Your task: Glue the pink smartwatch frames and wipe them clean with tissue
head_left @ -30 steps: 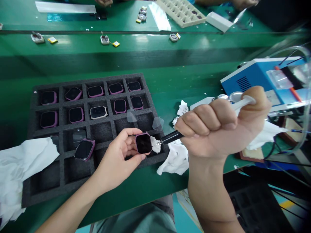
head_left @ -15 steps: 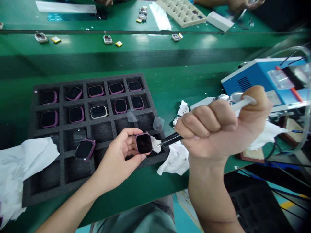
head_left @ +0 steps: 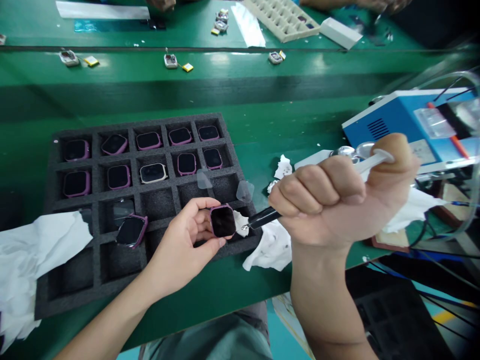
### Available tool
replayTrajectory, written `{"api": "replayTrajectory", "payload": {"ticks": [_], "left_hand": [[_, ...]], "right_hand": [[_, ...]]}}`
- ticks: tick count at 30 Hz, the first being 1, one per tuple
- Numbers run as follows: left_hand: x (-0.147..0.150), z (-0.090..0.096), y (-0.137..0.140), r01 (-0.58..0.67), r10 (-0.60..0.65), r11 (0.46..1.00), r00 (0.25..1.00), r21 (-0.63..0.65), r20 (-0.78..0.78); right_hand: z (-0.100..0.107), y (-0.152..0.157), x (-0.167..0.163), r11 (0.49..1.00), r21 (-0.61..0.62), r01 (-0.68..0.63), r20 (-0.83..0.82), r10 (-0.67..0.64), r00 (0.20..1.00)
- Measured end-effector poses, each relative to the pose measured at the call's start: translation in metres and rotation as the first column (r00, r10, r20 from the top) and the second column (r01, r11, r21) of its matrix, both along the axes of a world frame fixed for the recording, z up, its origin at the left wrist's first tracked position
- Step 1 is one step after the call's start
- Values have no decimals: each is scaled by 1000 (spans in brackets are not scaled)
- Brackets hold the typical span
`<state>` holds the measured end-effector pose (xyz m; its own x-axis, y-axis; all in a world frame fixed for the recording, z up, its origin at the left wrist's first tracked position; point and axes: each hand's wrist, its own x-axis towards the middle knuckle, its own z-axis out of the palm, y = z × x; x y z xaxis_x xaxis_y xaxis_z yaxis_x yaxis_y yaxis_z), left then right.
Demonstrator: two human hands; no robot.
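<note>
My left hand (head_left: 195, 235) pinches a purple-framed smartwatch (head_left: 222, 221) by its edges, black screen facing up, above the front right of the dark foam tray (head_left: 157, 250). In my right fist (head_left: 322, 195) is a black dispensing syringe (head_left: 264, 217), with a white piece (head_left: 378, 159) showing by the thumb. Its thin metal tip points at the watch's right side; whether they touch I cannot tell. White tissue (head_left: 240, 223) shows right behind the tip. Several purple-framed watches (head_left: 149, 141) and a light-framed one (head_left: 153, 173) sit in the tray's compartments.
A blue and white machine (head_left: 382, 125) stands at right with tubing. Crumpled tissue (head_left: 270, 245) lies beside the tray, and more paper (head_left: 45, 245) covers its left edge. Across the bench, watch parts (head_left: 170, 61) lie in a row, and a co-worker's hands (head_left: 390, 6) handle something blurred.
The watch parts in the row across the bench have shifted slightly right. The co-worker's hands have moved a little. My own hands, the watch and the syringe have barely moved.
</note>
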<state>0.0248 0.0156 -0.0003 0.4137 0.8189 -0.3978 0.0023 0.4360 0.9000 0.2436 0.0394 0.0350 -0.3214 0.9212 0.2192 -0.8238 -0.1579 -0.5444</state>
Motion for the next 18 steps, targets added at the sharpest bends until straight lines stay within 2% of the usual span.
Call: {"api": "replayTrajectory", "payload": {"ticks": [9, 18], "left_hand": [[0, -2, 0, -1, 1, 1000, 1000, 0, 7], [1, 0, 1, -9, 9, 1000, 1000, -9, 8]], "right_hand": [[0, 1, -2, 999, -32, -30, -18, 30, 999], [-1, 0, 0, 1000, 4, -19, -8, 19, 1000]]}}
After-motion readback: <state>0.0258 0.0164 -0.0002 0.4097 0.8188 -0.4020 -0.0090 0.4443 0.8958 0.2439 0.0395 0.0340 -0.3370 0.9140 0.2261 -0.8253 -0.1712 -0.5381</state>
